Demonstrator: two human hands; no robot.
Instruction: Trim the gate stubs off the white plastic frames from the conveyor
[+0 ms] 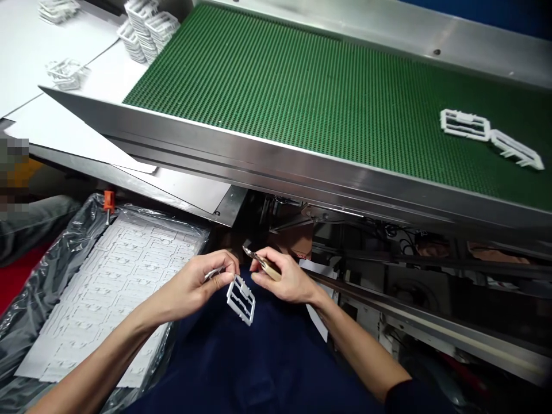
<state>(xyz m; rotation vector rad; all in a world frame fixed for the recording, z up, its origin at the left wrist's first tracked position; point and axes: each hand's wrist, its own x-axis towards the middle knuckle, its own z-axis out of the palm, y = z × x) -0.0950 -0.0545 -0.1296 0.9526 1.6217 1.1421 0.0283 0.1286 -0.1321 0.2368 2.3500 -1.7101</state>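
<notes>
My left hand (213,276) pinches a white plastic frame (241,300), which hangs below my fingers above my lap. Part of another white piece shows between the thumb and fingers of that hand. My right hand (284,276) is closed around nippers (269,269) with pale handles; their metal tip points up and left, a short way from my left hand and apart from the frame. Two joined white frames (466,125) lie on the green conveyor belt (302,86) at the right.
Stacks of white frames (146,29) stand at the upper left on a paper-covered table. Below it, an open plastic-lined box holds sheets with cut-out shapes (121,287). An orange-handled tool (108,201) sits at the box's edge. The conveyor's metal side rail (259,152) runs across ahead of me.
</notes>
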